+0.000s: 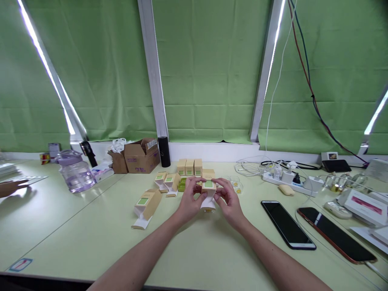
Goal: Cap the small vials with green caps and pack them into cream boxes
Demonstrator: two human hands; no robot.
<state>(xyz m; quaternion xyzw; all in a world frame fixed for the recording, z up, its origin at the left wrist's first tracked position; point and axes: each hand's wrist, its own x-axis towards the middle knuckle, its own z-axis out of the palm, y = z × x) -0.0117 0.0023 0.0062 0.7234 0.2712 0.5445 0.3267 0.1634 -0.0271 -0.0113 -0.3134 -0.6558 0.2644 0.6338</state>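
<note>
At the frame's lower centre, the left hand [190, 200] and right hand [230, 202] both gripped an open-flapped carton [208, 185].

Left grip [190, 199] and right grip [229, 201] both holding one box [209, 185], flap [207, 203] open near side. Three more open boxes [154, 201] left on tabletop [188, 254], two phones [287, 224] right, carton [139, 161] back left.

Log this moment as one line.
left hand: holding carton | right hand: holding same carton | flap: open | left of hands: three open cartons
</note>
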